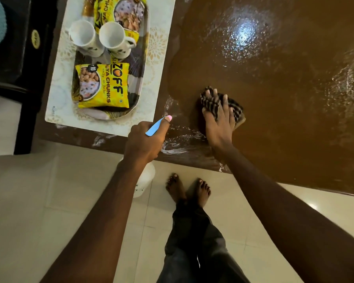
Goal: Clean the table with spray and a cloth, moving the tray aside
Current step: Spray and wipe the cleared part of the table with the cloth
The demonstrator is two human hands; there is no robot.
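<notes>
Left of the wiping, a tray [140, 64] sits; right hand [219, 117] presses cloth [236, 111], left hand [144, 139] grips spray bottle [145, 176].

We see the brown counter [284, 94] glossy and wet, streaked with white foam along its near edge. A dark striped cloth [213, 103] lies crumpled and pressed flat on it. The spray bottle [144, 178], white with a blue trigger and pink nozzle, hangs at the near edge, while the tray [140, 78] sits at the far left on a pale placemat [59, 94].
</notes>
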